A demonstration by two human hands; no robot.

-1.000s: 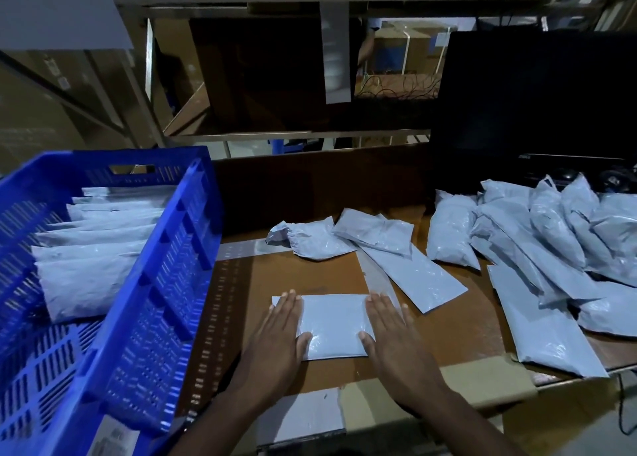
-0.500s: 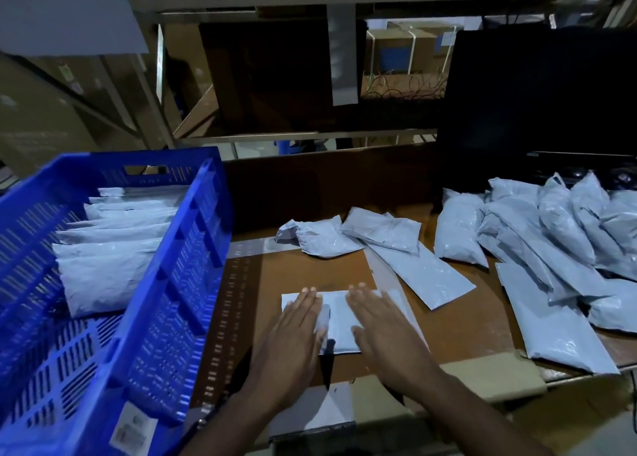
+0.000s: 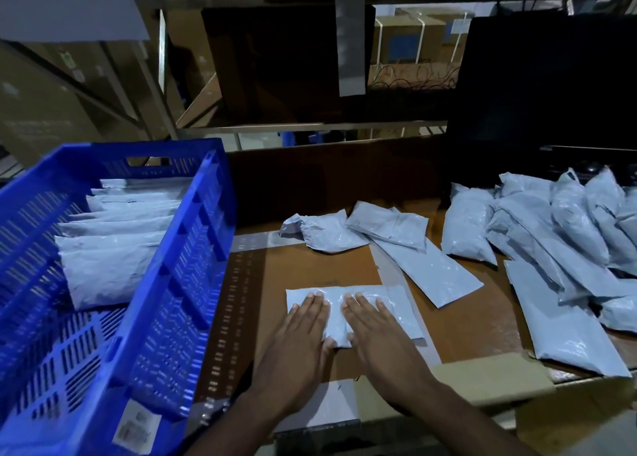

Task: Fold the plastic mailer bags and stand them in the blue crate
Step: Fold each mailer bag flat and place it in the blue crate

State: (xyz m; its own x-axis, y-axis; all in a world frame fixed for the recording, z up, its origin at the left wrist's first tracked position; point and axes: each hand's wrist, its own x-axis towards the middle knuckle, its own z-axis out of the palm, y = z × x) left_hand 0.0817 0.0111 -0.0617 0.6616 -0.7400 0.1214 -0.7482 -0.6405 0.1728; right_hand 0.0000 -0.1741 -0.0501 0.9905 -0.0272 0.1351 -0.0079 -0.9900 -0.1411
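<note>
Grey plastic, glossy and slack: folded mailer (image 3: 375,304) lies flat on the brown table (image 3: 320,266), just right of the blue crate (image 3: 179,283). Left hand (image 3: 303,331) and right hand (image 3: 375,331) both lie on it palm down, fingers straight and together, gripping nothing; they press side by side, thumbs near each other at the near edge of the bag.

Step in hand, as I judge it: flattening the fold and pushing air out. To do it well, sweep outward from the middle toward both ends so the crease sets evenly; the film looks slippery, so keep weight on it or the fold may spring open. Lifting should then be by pinching across the folded edge, not the loose flap.

Crate holds a row of folded bags (image 3: 113,249) standing on edge against its far end; the near part of its floor shows bare mesh, so the next slot is just in front of that row. Crate's right wall (image 3: 193,266) stands high beside the mailer, so the bag must rise over it.

Farther from the crate: two loose bags (image 3: 362,231) behind the mailer, then the unfolded pile (image 3: 568,249) at the table's right. Near table edge is just below the wrists.
</note>
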